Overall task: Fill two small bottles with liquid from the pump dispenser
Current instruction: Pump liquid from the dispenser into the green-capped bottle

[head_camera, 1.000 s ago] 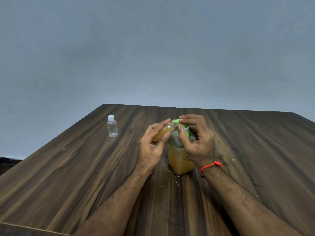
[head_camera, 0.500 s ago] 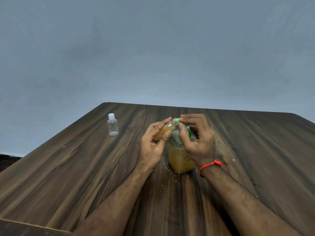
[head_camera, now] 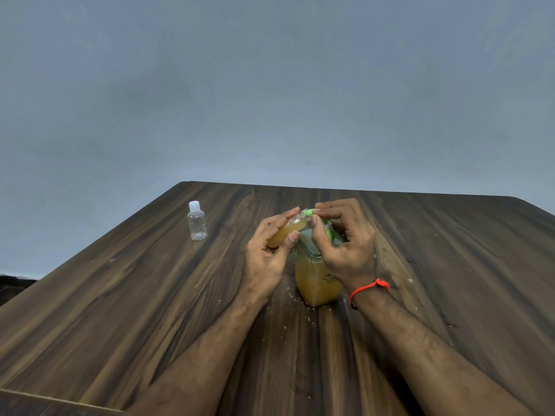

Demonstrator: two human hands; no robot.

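Only one view, the head camera, is given; in it the small bottle (head_camera: 286,231) being filled is held by the left hand (head_camera: 264,259), fingers (head_camera: 271,228) curled over its far side and thumb under its near side, so that it is clamped on the amber-filled body; its long axis is tilted, base down toward the left, mouth up and to the right, meeting the green pump spout (head_camera: 308,212) of the dispenser (head_camera: 318,277); the right hand (head_camera: 345,250) is set over the pump head, fingers (head_camera: 327,211) bent and closed on the green top, thumb beside the bottle's neck; whether the mouth is actually seated on the spout cannot be told; the dispenser stands upright on the table (head_camera: 120,310), just right of the left hand and partly hidden by the right; the held bottle looks nearly full, so the capped second bottle (head_camera: 197,222), clear and seemingly empty, is judged the next target; it stands upright well apart to the far left, nearer the left hand; counted: two small bottles, one dispenser, two hands; a red thread (head_camera: 371,288) is worn on the right wrist; pale specks (head_camera: 292,295) lie scattered on the table around the dispenser's base
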